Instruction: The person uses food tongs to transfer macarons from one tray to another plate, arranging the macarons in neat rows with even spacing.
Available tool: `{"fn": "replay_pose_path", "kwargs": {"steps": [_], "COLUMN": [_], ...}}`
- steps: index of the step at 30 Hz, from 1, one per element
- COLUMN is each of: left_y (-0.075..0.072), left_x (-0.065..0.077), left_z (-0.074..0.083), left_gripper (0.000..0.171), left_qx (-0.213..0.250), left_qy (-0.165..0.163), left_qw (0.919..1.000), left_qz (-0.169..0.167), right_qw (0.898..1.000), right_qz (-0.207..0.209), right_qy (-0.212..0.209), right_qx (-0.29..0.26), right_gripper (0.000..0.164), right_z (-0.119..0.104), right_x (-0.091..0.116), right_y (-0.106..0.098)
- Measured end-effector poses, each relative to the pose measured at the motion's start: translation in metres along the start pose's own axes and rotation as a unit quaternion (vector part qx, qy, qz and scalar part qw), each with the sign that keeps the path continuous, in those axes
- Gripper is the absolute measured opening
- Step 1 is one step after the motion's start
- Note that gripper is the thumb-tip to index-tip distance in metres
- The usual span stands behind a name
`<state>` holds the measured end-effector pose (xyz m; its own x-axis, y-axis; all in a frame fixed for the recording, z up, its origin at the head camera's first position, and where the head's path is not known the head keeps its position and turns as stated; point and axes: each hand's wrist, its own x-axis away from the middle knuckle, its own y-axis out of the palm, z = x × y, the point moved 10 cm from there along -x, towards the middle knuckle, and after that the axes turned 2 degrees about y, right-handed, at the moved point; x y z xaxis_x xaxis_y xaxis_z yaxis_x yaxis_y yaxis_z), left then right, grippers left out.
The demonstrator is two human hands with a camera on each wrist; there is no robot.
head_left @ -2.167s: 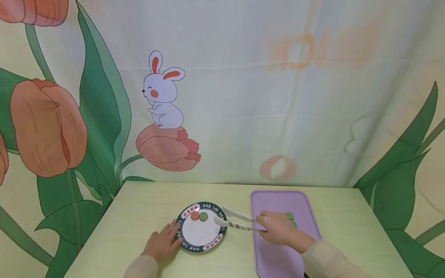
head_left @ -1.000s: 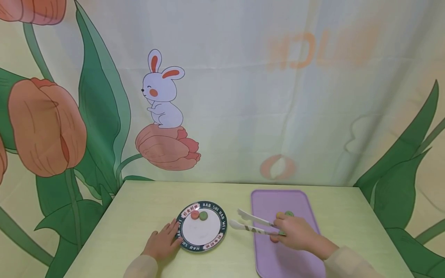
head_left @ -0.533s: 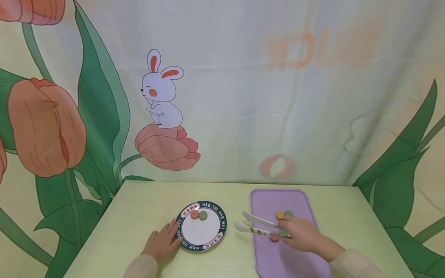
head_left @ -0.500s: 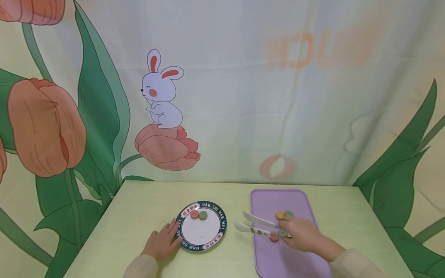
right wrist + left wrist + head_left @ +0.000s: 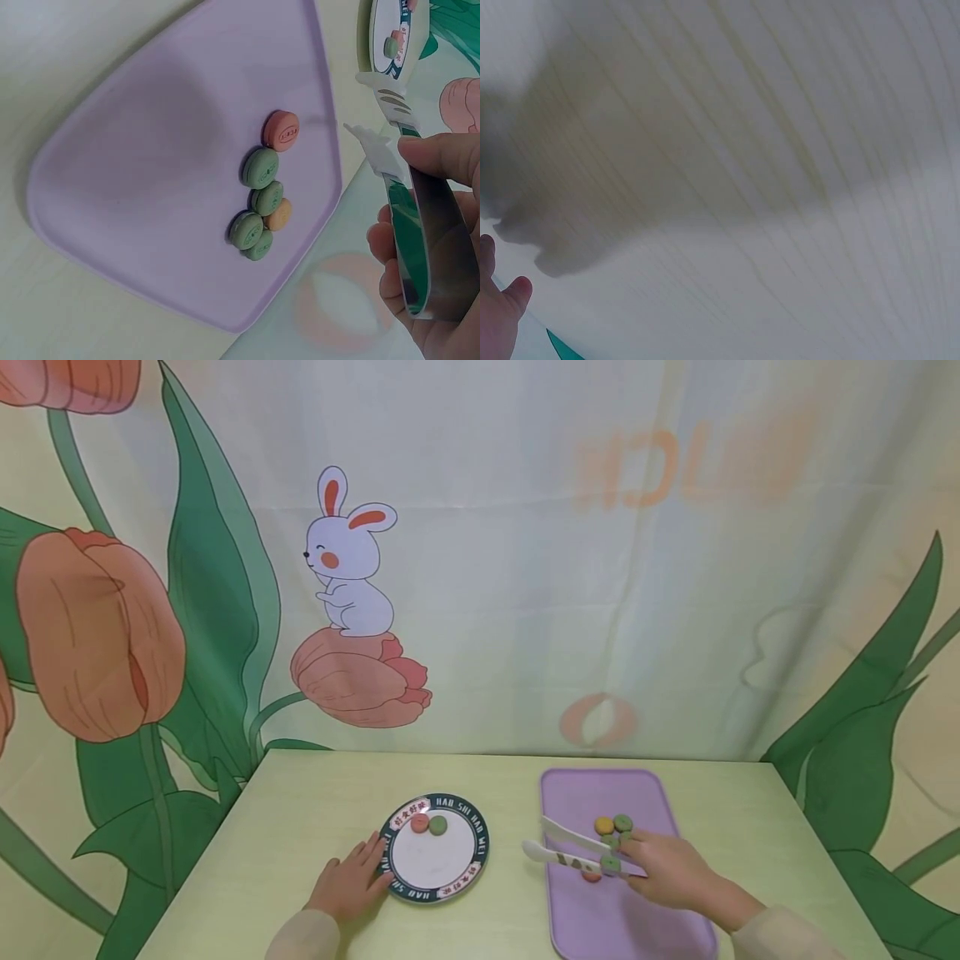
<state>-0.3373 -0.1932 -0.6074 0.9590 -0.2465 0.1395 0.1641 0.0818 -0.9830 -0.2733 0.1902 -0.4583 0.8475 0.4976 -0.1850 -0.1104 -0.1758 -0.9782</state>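
Observation:
My left hand (image 5: 351,881) rests on the table with its fingers at the left rim of a round plate (image 5: 482,839), dark-bordered with white lettering. On the plate lie a pink macaron (image 5: 420,822) and a green macaron (image 5: 438,826). My right hand (image 5: 671,870) grips metal tongs (image 5: 442,247) with white tips, thumb on one arm and fingers curled round the other. The tips stand apart with nothing between them, over the tray's left edge. Beneath on the purple tray (image 5: 600,927) sit a red macaron (image 5: 281,131), a yellow macaron (image 5: 278,214) and several green macarons (image 5: 260,168).
The pale table (image 5: 322,793) meets a printed curtain (image 5: 495,610) with tulips and a rabbit at its far edge. Tray and plate stand side by side, a strip of tabletop between them. The left wrist view shows mostly pale, shadowed surface and part of the hand (image 5: 499,315).
My right hand has carried the tongs rightward, from over the plate to over the tray, uncovering the macarons there. The left hand stays at the plate, and the two macarons on it have not moved.

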Motion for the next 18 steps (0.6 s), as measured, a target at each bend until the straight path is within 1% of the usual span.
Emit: {"fn": "replay_pose_path", "kwargs": {"steps": [7,18], "left_y": [0.000,-0.002], "left_x": [0.000,0.002], "left_z": [0.001,0.001], "left_gripper": [0.066,0.068], "left_qx": [0.001,-0.001], "left_qy": [0.001,0.001], "left_qw": [1.0000,1.0000], "left_qz": [0.004,0.003], "right_qw": [1.000,0.999], "right_qz": [0.005,-0.017], "right_qy": [0.008,0.030], "right_qx": [0.000,0.001], "right_gripper": [0.018,0.014], "right_z": [0.004,0.016], "right_x": [0.006,0.018], "right_y": [0.000,0.006]}}
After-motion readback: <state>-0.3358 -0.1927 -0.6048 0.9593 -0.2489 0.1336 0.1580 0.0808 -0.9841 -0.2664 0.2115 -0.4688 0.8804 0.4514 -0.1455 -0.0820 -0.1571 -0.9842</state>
